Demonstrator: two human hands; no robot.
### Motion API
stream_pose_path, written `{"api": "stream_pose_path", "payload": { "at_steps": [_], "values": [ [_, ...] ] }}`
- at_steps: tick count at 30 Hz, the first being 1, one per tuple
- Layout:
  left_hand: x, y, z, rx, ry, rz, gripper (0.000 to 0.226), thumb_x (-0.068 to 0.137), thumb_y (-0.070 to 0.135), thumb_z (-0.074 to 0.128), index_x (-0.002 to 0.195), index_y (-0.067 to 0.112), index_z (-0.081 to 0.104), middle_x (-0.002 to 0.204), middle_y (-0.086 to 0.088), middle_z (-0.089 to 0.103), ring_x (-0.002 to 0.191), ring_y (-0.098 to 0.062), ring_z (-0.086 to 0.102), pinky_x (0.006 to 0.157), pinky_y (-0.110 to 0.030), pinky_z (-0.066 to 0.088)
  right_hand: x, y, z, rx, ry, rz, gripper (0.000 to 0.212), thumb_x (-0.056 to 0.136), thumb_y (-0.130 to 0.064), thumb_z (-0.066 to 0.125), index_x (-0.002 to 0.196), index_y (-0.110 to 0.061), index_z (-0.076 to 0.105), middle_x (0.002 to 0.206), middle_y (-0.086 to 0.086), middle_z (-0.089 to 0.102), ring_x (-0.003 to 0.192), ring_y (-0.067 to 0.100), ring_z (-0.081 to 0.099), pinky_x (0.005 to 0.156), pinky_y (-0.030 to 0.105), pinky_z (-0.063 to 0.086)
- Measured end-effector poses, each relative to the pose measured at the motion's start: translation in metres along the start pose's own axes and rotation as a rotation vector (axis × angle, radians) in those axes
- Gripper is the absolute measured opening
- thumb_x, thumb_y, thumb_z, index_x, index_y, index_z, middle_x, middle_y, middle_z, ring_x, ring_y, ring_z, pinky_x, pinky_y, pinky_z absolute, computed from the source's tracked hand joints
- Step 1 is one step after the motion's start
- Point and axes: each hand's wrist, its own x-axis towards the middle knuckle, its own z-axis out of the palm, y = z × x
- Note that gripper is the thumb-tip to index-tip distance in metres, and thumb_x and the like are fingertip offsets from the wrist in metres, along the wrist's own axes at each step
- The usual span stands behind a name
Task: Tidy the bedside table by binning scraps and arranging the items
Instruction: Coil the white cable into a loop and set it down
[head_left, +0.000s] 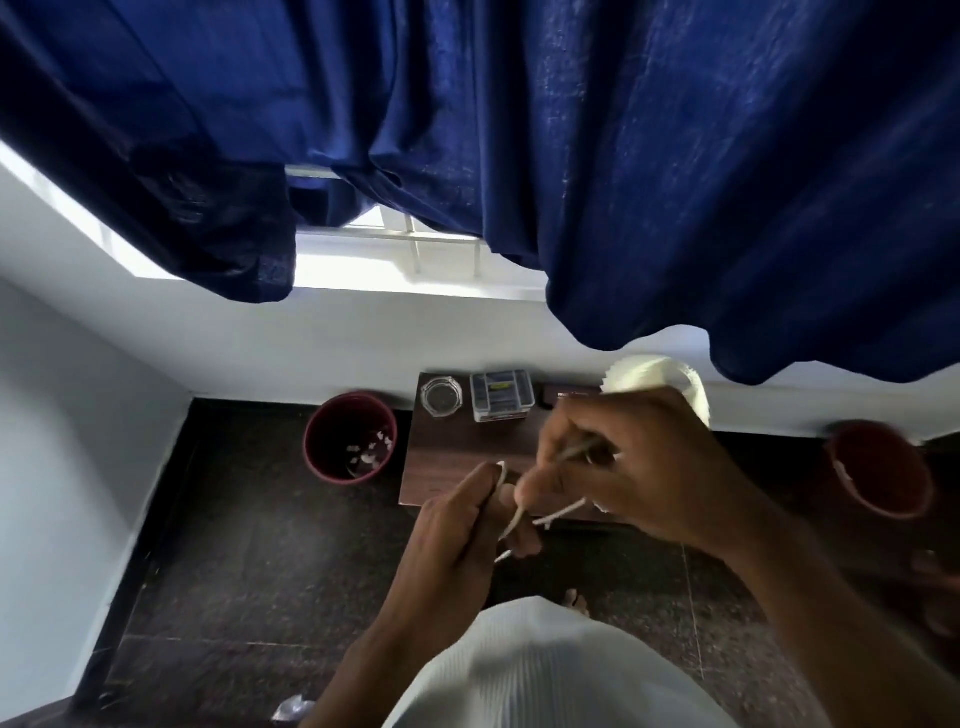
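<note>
Left hand (470, 525) and right hand (639, 467) pinch a white cord (561, 512).

The curtain (623, 156) is deep navy blue, with a faint pale fleck in the weave where light catches it. The walls (78, 415) are plain white. The floor (249, 545) is near-black stone with pale speckles. The surface (457, 457) is dark brown with a wood grain. On the left, a maroon bin (332, 421) holds white scraps (369, 452); a reddish-brown pot (852, 488) sits at the right. The cord (519, 514) is white, and the ribbed garment (545, 670) is pale grey-white.
</note>
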Motion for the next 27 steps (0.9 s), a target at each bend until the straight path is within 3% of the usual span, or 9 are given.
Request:
{"api": "stream_pose_path", "payload": {
  "at_steps": [4, 9, 12, 14, 16, 19, 21, 24, 27],
  "values": [
    [-0.002, 0.032, 0.014, -0.484, -0.035, -0.133, 0.035, 0.097, 0.035, 0.050, 0.074, 0.011, 0.060, 0.062, -0.005, 0.052, 0.058, -0.016, 0.046, 0.058, -0.023, 0.039, 0.020, 0.026, 0.013, 0.337, 0.253, 0.011, 0.024, 0.069, -0.040, 0.085, 0.074, -0.022, 0.069, 0.068, -0.002, 0.072, 0.062, 0.017, 0.068, 0.059, 0.041, 0.054],
    [0.000, 0.054, 0.021, -0.718, 0.045, -0.062, 0.041, 0.093, 0.027, 0.051, 0.105, -0.010, 0.065, 0.062, -0.006, 0.050, 0.061, -0.019, 0.048, 0.063, -0.028, 0.044, -0.002, 0.045, 0.058, 0.578, 0.168, 0.069, 0.027, 0.095, -0.030, 0.057, 0.071, -0.019, 0.061, 0.059, -0.011, 0.059, 0.055, 0.001, 0.055, 0.057, 0.018, 0.045],
    [0.009, 0.065, 0.026, -0.661, 0.212, 0.013, 0.038, 0.098, 0.020, 0.044, 0.115, -0.006, 0.066, 0.067, -0.007, 0.060, 0.066, -0.019, 0.058, 0.065, -0.030, 0.050, -0.035, 0.049, 0.083, 0.488, -0.159, 0.113, 0.032, 0.100, -0.032, 0.049, 0.075, -0.017, 0.061, 0.059, -0.001, 0.061, 0.050, 0.008, 0.056, 0.054, 0.028, 0.047],
    [0.019, 0.061, 0.024, -0.412, 0.344, 0.088, 0.031, 0.102, 0.018, 0.041, 0.110, 0.002, 0.067, 0.079, -0.015, 0.068, 0.079, -0.026, 0.065, 0.073, -0.037, 0.053, -0.055, 0.049, 0.083, 0.331, -0.346, 0.081, 0.033, 0.097, -0.045, 0.049, 0.085, -0.019, 0.066, 0.075, -0.005, 0.071, 0.063, 0.000, 0.065, 0.066, 0.021, 0.052],
    [0.025, 0.050, 0.023, -0.113, 0.372, 0.128, 0.028, 0.105, 0.016, 0.040, 0.105, 0.014, 0.068, 0.089, -0.009, 0.072, 0.087, -0.027, 0.068, 0.079, -0.041, 0.054, -0.067, 0.041, 0.069, 0.219, -0.391, 0.013, 0.038, 0.095, -0.056, 0.048, 0.091, -0.023, 0.066, 0.086, -0.011, 0.075, 0.081, -0.004, 0.069, 0.079, 0.020, 0.053],
    [0.020, 0.032, 0.031, 0.274, 0.309, 0.124, 0.021, 0.104, 0.012, 0.044, 0.089, 0.018, 0.058, 0.079, 0.014, 0.066, 0.070, -0.001, 0.062, 0.062, -0.023, 0.046, -0.062, 0.024, 0.022, 0.180, -0.321, -0.023, 0.031, 0.097, -0.049, 0.053, 0.084, -0.023, 0.065, 0.066, -0.016, 0.062, 0.065, -0.005, 0.060, 0.066, 0.014, 0.040],
    [0.010, 0.027, 0.047, 0.188, 0.228, 0.065, 0.020, 0.103, 0.014, 0.046, 0.086, 0.013, 0.056, 0.073, 0.010, 0.062, 0.064, 0.001, 0.058, 0.060, -0.023, 0.046, -0.047, 0.020, -0.009, 0.163, -0.249, -0.021, 0.032, 0.097, -0.043, 0.056, 0.078, -0.020, 0.066, 0.066, -0.009, 0.064, 0.062, 0.004, 0.061, 0.065, 0.016, 0.040],
    [-0.003, 0.037, 0.068, -0.145, 0.187, -0.030, 0.028, 0.103, 0.019, 0.043, 0.088, 0.008, 0.064, 0.067, -0.007, 0.063, 0.063, -0.031, 0.061, 0.065, -0.045, 0.052, -0.021, 0.031, -0.031, 0.197, -0.166, -0.027, 0.028, 0.092, -0.045, 0.064, 0.081, -0.020, 0.071, 0.070, -0.008, 0.070, 0.064, 0.007, 0.065, 0.060, 0.022, 0.048],
    [-0.008, 0.045, 0.071, -0.352, 0.216, -0.073, 0.037, 0.097, 0.027, 0.049, 0.082, -0.005, 0.058, 0.057, -0.012, 0.053, 0.052, -0.022, 0.048, 0.056, -0.031, 0.041, 0.000, 0.056, -0.020, 0.360, -0.057, 0.043, 0.023, 0.082, -0.042, 0.076, 0.073, -0.022, 0.068, 0.065, -0.008, 0.065, 0.062, 0.002, 0.058, 0.060, 0.020, 0.043]
  ]
}}
